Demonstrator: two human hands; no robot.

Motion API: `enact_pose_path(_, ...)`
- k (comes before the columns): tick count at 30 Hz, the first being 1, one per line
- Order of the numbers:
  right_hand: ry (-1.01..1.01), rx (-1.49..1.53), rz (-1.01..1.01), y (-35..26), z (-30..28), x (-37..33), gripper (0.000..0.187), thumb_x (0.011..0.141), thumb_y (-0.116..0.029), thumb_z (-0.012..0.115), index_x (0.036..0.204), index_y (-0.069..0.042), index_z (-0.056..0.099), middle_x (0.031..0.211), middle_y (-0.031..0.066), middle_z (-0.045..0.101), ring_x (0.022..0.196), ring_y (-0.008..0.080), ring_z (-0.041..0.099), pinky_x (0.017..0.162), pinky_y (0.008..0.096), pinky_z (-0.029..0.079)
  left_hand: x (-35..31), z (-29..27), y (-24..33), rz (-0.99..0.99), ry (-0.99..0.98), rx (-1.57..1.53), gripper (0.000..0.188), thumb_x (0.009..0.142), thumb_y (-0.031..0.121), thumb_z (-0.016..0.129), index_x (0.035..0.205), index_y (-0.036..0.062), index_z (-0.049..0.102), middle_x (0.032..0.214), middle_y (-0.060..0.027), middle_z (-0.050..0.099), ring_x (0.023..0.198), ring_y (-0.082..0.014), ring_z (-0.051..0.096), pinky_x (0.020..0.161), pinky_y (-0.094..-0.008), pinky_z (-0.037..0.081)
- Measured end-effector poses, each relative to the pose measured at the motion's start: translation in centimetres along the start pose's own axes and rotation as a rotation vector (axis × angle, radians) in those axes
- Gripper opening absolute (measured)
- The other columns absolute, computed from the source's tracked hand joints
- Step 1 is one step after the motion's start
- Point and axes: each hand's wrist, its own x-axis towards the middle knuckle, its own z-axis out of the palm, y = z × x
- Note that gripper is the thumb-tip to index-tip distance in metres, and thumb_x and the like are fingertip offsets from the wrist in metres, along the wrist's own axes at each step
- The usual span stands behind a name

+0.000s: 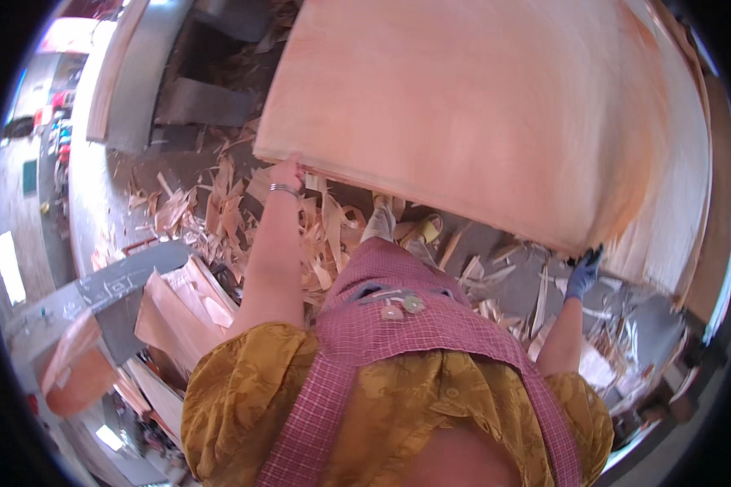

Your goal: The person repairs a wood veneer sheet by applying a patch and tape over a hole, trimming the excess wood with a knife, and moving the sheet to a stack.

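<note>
A wide, pale orange wood veneer sheet (463, 105) stretches out in front of me, its near edge slanting down to the right. At its near left corner my left hand (287, 172), bare with a bracelet at the wrist, is closed on the edge; the fingers below are hidden by the sheet. Further right, my right hand (582, 274) wears a blue-grey glove with dark fingertips and grips the near edge by the right corner. Under the right side of this sheet, a paler sheet (654, 256) shows.
Torn veneer scraps (219, 207) litter the floor around my feet, where a yellow shoe (430, 227) shows. Broken veneer pieces (179, 312) are heaped at the lower left beside a grey curved surface (126, 276). Long boards (130, 73) stand at the far left.
</note>
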Motion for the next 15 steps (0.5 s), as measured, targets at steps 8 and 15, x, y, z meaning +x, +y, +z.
enact_pose_path(8,-0.002,0.091,0.092,-1.1,1.3,1.4,0.048,0.103,-0.033,0.049,0.146,-0.01,0.046,0.135,0.0156,0.059,0.109,0.0232,0.062,0.093,0.0351,0.049,0.7,-2.7,0.0,-0.064,-0.146,0.261,0.029,0.088,0.032,0.073,0.077,0.0111,0.057,0.061,0.0009,0.049,0.046,-0.0119,0.044,0.036,-0.028,0.027)
enact_pose_path(15,0.035,-0.119,0.056,-1.4,1.5,1.2,0.048,0.101,-0.035,0.051,0.144,-0.015,0.047,0.134,0.0152,0.059,0.117,0.0349,0.06,0.093,0.0412,0.048,3.0,-2.8,-0.1,-0.142,-0.015,0.277,0.028,0.092,0.036,0.067,0.079,0.0145,0.053,0.063,0.0023,0.053,0.049,-0.0084,0.052,0.037,-0.0218,0.033)
